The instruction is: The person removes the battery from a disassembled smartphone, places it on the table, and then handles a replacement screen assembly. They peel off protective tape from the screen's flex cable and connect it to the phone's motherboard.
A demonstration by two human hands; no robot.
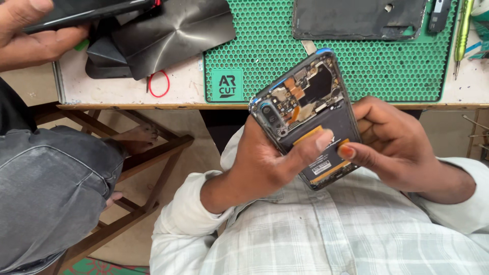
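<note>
Opened phone (310, 119): a smartphone with its back cover off, held tilted above the person's lap, just in front of the counter (127, 89) edge; its shell works as a shallow tray for the parts inside.
Inside the shell: a flat black battery fills the lower part, with a white label and orange strips across it; above sit dark metal shields, an orange flex ribbon and a camera block at the upper left corner; the frame rim shows blue at the top.
Left hand (265, 163): cradles the phone from below and from its left side, fingers clenched on the frame, thumb (313, 145) lying across the battery.
Right hand (395, 147): grips the phone's right edge, fingers curled behind it, thumb tip pressed on the battery's lower part, just beside the left thumb.
Green mat (377, 66): rubbery, covered in a honeycomb of small cells, lying flat on the counter.
On the mat: a dark, scuffed back cover (356, 18), thin and flat, with a small hole.
Screwdriver (463, 30): slim, yellow-green handle, at the mat's right rim.
Dark sheet (168, 33): glossy grey, left of the mat.
Red ring (159, 84): thin loop on the pale counter top.
Other person's hand (30, 40): at the upper left, holding a black phone.
</note>
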